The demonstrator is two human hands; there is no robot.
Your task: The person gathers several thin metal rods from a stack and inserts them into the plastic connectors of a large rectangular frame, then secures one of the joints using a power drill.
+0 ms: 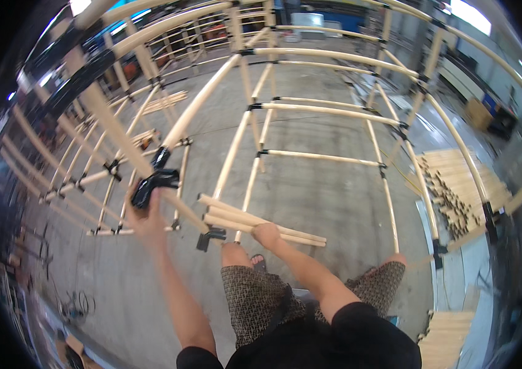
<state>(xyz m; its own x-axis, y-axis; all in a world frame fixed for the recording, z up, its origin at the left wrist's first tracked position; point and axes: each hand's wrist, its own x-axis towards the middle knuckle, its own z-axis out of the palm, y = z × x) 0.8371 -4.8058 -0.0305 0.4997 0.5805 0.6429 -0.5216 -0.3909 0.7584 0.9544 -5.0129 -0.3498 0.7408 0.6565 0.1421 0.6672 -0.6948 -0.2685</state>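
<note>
My left hand (145,220) is wrapped round the underside of a black pipe joint (161,179), on an upright beige pipe (104,114) of the rack frame. A second beige pipe (194,114) runs from that joint away toward the far side. Lower down the same upright sits another black joint (214,234). My right hand (266,234) is closed round a small bundle of loose beige pipes (229,215), held slantwise above my knees. The fingers of my left hand are partly hidden behind the joint.
Assembled pipe frames (328,107) with black joints stand ahead; more frames (113,169) stand at left. Stacked pipes with dark ends (463,184) lie at right, and another pipe stack (448,338) lies nearer. A cardboard box (477,114) stands far right. Cables (78,304) lie on the left floor.
</note>
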